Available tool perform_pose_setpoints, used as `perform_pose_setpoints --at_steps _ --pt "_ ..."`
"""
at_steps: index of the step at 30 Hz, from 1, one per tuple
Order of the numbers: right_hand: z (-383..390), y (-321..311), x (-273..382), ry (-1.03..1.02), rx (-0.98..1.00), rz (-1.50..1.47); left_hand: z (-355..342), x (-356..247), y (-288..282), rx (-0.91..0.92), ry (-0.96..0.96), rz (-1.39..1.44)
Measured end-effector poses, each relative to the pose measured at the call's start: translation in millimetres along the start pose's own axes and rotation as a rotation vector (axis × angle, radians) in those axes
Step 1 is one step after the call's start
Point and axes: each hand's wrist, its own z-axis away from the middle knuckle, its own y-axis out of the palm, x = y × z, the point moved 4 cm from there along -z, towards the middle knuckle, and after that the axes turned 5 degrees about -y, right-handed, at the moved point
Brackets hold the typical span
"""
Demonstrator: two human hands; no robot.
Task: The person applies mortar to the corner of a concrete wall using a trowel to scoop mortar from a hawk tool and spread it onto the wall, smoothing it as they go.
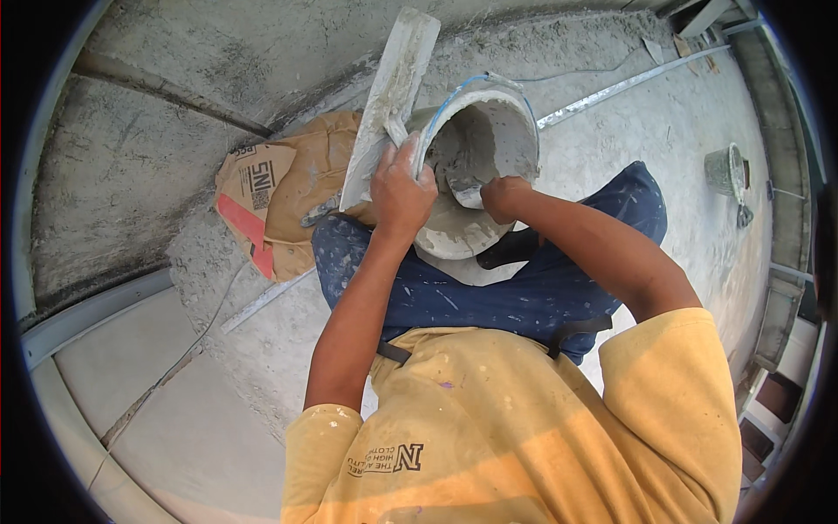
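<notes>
- In the head view, a long, flat, cement-smeared grey float points away from the person, its long axis leaning slightly right at the far end.
- Counted: one float, one brown paper sack, two grey buckets, a large round one between the knees and a small one far right.
- The float lies left of the large bucket, its blade beyond and left of the left hand, which is clamped on its handle.
- The right hand curls at the large bucket's mouth; whether it grips anything cannot be told.

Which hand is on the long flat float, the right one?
No, the left hand grips the float, while the right hand is at the mouth of the bucket.
</notes>
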Motion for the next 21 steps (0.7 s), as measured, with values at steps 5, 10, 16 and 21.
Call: perform_pose_setpoints --at_steps 5,10,16,21 --pt "-6.9 0.6 36.5 -0.193 0.233 -0.065 7.0 -8.8 5.9 0.031 0.021 0.007" --pt "26.4 -0.5 8.1 -0.149 0.315 -1.233 -6.3 1.2 2.4 0.063 0.029 0.038" --pt "5.4 -27.5 -3.4 -0.221 -0.036 -0.273 -26.1 28.4 -6.6 0.051 0.004 0.090" --pt "-5.7 -7.4 37.1 -0.201 -0.032 -0.261 -18.6 26.1 -6.8 0.050 0.031 0.068"
